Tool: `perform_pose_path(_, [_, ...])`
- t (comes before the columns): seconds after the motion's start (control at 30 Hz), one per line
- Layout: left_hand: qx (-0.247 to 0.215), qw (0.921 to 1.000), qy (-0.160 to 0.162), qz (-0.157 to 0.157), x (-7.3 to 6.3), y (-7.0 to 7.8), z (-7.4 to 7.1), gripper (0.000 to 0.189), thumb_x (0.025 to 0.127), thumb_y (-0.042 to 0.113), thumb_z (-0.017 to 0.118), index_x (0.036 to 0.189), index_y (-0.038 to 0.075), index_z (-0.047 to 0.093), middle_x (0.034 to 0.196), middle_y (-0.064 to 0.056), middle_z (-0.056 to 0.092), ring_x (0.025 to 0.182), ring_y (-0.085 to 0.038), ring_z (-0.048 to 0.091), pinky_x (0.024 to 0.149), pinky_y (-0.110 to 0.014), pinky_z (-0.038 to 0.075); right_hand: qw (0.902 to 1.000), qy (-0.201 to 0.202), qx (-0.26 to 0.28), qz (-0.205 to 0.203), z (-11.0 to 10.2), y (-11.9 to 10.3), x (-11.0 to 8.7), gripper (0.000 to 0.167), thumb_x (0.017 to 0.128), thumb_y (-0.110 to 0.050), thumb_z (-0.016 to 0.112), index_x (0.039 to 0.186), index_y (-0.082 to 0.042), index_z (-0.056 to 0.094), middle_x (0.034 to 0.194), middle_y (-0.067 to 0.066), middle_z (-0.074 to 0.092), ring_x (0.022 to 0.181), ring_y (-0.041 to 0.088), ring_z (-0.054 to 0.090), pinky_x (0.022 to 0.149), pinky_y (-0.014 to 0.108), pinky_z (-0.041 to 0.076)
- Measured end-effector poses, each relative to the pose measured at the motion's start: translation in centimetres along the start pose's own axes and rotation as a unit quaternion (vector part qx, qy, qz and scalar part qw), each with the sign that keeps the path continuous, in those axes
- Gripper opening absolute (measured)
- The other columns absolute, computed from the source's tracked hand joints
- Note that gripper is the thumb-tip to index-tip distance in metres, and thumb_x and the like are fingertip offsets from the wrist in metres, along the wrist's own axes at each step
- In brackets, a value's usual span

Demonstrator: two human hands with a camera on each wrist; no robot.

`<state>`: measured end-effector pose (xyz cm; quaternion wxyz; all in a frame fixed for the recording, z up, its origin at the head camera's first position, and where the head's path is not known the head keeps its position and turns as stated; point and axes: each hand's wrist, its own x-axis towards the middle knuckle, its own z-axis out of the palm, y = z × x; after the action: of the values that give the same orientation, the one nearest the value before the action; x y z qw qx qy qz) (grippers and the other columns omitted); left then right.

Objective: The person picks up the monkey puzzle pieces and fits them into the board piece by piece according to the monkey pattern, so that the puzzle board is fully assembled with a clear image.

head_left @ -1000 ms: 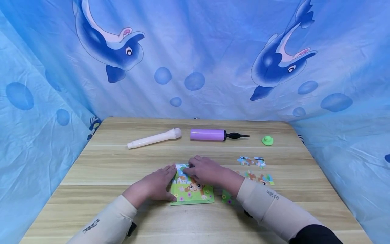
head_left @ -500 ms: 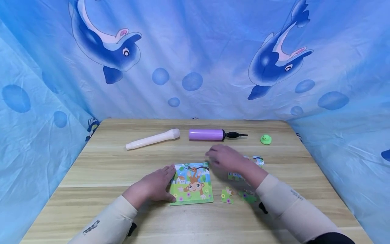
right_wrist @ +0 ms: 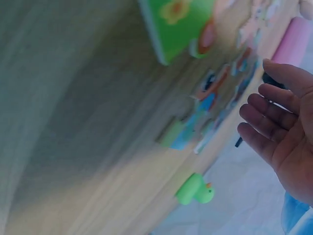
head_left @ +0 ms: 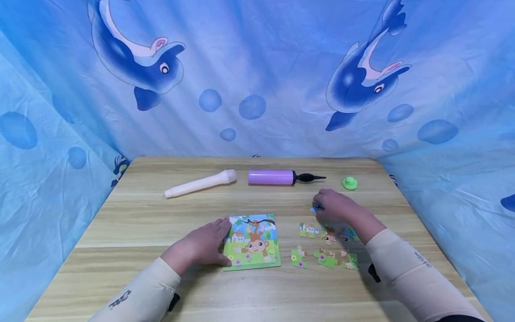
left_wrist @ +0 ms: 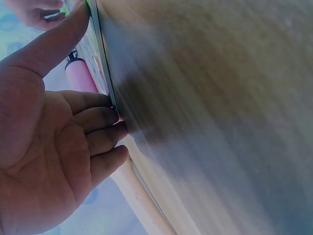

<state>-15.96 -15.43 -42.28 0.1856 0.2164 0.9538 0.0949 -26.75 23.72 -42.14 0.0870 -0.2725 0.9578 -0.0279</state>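
Observation:
A square puzzle board point(head_left: 253, 255) printed with a monkey lies flat on the table. My left hand point(head_left: 204, 243) rests along its left edge, thumb at the near corner and fingers stretched along the side. The left wrist view shows that palm point(left_wrist: 54, 142) with the fingertips at the board's rim. To the right, my right hand point(head_left: 337, 205) is lowered over the back row of loose puzzle pieces. A blue piece point(head_left: 317, 207) shows right at its fingertips. Its fingers look loosely extended in the right wrist view, and no piece shows in the palm point(right_wrist: 298, 142).
Nearer pieces include a house piece point(head_left: 308, 230) and a green flowered piece point(head_left: 298, 258). Behind lie a pale stick point(head_left: 201, 184), a purple hand pump point(head_left: 271, 177) and a green toy duck point(head_left: 349, 183). A blue dolphin-print curtain point(head_left: 257, 67) encloses the table's far side.
My right hand has left the top of the board and moved right to the back-row pieces, uncovering the board's picture. The left hand keeps its place at the board's left edge.

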Motion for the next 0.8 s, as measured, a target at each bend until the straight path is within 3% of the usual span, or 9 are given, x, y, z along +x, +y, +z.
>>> perform_pose_path(0.13, [0.004,1.0,0.002,0.002,0.1,0.0,0.0,0.107,0.075,0.055,0.079,0.153,0.001,0.029,0.162,-0.012,0.023,0.149,-0.032,0.023,0.119,-0.049,0.027,0.9999,-0.013,0.002,0.007,0.4,0.2,0.0,0.027,0.089,-0.02,0.064,0.112,-0.007,0.066,0.101,0.004,0.057,0.085,0.018,0.052,0.075,0.037,0.051])
perform_pose_path(0.53, [0.002,1.0,-0.002,-0.002,0.0,0.0,0.0,0.107,0.075,0.055,0.079,0.153,0.002,0.029,0.163,-0.012,0.023,0.149,-0.031,0.023,0.119,-0.049,0.027,0.9993,0.005,-0.032,-0.018,0.9,-0.5,0.4,0.022,0.088,-0.024,0.065,0.104,-0.009,0.067,0.092,0.001,0.054,0.076,0.015,0.048,0.069,0.033,0.048])
perform_pose_path(0.8, [0.003,1.0,-0.004,-0.004,0.1,0.0,0.0,0.107,0.075,0.056,0.079,0.153,0.001,0.029,0.162,-0.012,0.023,0.149,-0.032,0.023,0.119,-0.049,0.027,0.9968,0.035,-0.042,-0.059,0.7,-3.6,1.6,0.022,0.091,-0.031,0.064,0.103,-0.011,0.066,0.093,0.0,0.055,0.079,0.013,0.049,0.072,0.033,0.05])
